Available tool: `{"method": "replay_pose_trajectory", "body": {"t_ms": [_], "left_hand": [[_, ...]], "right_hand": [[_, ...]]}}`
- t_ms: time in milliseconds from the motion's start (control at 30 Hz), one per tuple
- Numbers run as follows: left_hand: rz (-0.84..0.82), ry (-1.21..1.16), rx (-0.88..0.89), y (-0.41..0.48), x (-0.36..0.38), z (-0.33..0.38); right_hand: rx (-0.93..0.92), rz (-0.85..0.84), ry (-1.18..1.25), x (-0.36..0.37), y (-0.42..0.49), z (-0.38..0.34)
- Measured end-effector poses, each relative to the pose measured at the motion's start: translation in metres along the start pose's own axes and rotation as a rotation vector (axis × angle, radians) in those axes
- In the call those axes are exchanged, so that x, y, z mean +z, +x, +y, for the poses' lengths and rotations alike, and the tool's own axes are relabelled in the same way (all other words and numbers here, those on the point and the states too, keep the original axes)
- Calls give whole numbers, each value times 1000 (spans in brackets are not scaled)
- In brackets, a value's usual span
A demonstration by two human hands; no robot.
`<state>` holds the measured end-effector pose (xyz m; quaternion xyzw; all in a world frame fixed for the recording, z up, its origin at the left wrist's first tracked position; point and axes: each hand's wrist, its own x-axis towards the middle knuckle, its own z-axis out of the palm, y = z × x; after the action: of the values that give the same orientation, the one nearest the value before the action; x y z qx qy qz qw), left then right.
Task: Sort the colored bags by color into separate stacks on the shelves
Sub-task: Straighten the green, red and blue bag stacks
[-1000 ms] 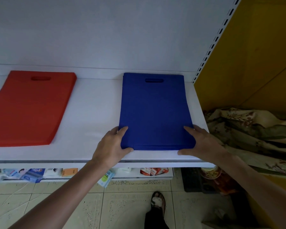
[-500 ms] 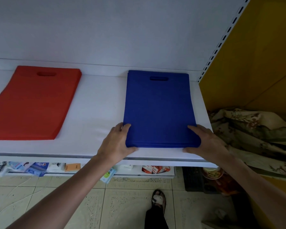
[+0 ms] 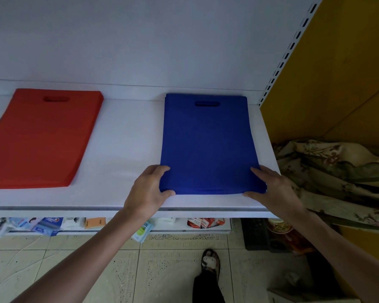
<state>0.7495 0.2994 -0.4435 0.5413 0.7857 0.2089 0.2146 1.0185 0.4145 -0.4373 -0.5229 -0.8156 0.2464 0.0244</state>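
Observation:
A stack of blue bags (image 3: 208, 145) lies flat on the right part of the white shelf (image 3: 127, 149), handle cut-outs toward the back wall. My left hand (image 3: 148, 191) grips its near-left corner, fingers along the side edge and thumb at the front edge. At the near-right corner my right hand (image 3: 271, 189) holds the stack the same way. A stack of red bags (image 3: 42, 136) rests on the left part of the shelf, untouched and apart from the blue one.
A yellow wall panel (image 3: 337, 73) and a slotted shelf upright (image 3: 287, 53) bound the shelf on the right. Patterned cloth (image 3: 337, 176) is heaped beside it. A lower shelf holds small packets (image 3: 44, 224). Below are a tiled floor and my foot (image 3: 209, 262).
Both hands have stayed at the near corners of the blue stack, closing in slightly on its edges. The view has shifted a little; the red stack has not moved.

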Motion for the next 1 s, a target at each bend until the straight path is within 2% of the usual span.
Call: {"method": "replay_pose_trajectory", "body": {"t_ms": [333, 400, 500, 633, 767, 1000], "left_hand": [[23, 34, 46, -9, 4, -2], [-5, -20, 3, -5, 2, -4], [-90, -285, -95, 10, -4, 3], [-167, -221, -110, 31, -5, 18], [-133, -379, -214, 36, -5, 8], [-209, -582, -236, 50, -6, 19]], "right_hand": [[-9, 4, 34, 5, -6, 6], [48, 20, 189, 1, -7, 5], [248, 119, 533, -4, 8, -1], [432, 126, 693, -4, 45, -6], [405, 83, 586, -9, 65, -7], [332, 143, 752, -4, 82, -20]]}}
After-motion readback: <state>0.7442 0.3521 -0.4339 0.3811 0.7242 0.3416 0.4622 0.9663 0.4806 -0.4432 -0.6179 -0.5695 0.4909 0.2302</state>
